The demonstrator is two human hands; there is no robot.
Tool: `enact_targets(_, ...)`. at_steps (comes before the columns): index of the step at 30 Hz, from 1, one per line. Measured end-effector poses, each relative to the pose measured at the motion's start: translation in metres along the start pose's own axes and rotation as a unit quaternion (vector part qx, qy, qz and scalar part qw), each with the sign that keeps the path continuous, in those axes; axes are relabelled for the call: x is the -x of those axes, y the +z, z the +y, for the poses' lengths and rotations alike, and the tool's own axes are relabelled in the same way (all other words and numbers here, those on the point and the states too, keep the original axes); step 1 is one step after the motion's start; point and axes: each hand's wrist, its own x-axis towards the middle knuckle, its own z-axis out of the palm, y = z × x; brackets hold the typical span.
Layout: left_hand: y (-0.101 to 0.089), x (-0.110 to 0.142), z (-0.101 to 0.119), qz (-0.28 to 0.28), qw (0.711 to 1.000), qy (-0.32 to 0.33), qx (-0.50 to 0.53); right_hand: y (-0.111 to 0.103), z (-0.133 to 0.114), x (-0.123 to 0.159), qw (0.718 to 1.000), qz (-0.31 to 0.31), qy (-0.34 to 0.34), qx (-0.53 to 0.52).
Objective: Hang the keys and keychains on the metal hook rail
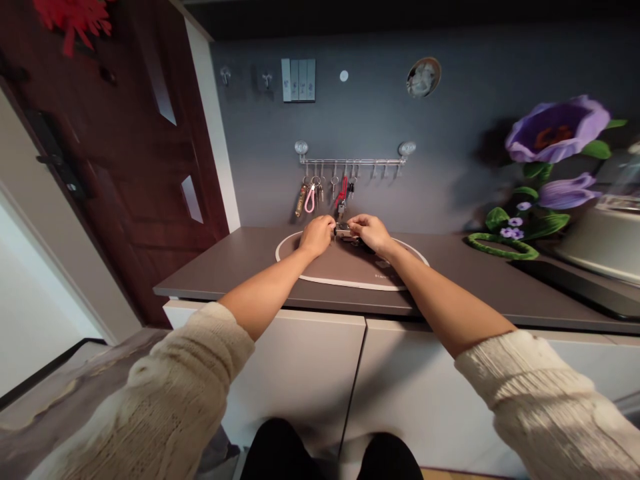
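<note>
Silvery metal glints in the small key bunch (344,234) that sits between the two hands, over the far part of the brown, pale-rimmed mat (330,268); whether it rests on the mat or is lifted is hard to tell. The left hand (317,235) has its fingers curled and the tips drawn together, pinching the bunch at its nine o'clock end. The right hand (372,233) pinches it at three o'clock, thumb and forefinger closed, the other fingers folded. The bunch's longer axis runs roughly from nine to three, with a thin piece hanging towards six; which way each key points is too small to read. Both hands are held palms inward, knuckles up, the left forearm coming in from eight o'clock and the right from four. At twelve, beyond them, more keys (311,199) hang from the hook rack (355,162).
</note>
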Motion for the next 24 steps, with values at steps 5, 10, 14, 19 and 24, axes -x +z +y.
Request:
enact_targets(5,-0.001,-0.001,0.0,0.015,0.999,-0.017,0.025,0.001,-0.003,0.003,0.998,-0.051,-0.002,0.04)
enact_targets(10,0.0,-0.001,-0.001,0.036,0.998,-0.019,0.053,0.001,-0.01,0.009,0.991,-0.087,-0.021,0.104)
enact_targets(14,0.001,-0.002,0.0,0.036,0.996,-0.015,0.078,0.0,-0.015,0.013,0.984,-0.08,-0.051,0.149)
enact_targets(19,0.001,-0.002,0.001,0.037,0.994,-0.013,0.104,0.0,-0.017,0.013,0.982,-0.047,-0.105,0.147)
enact_targets(24,0.001,-0.001,0.002,0.04,0.993,-0.013,0.112,0.002,-0.015,0.013,0.985,-0.056,-0.122,0.108)
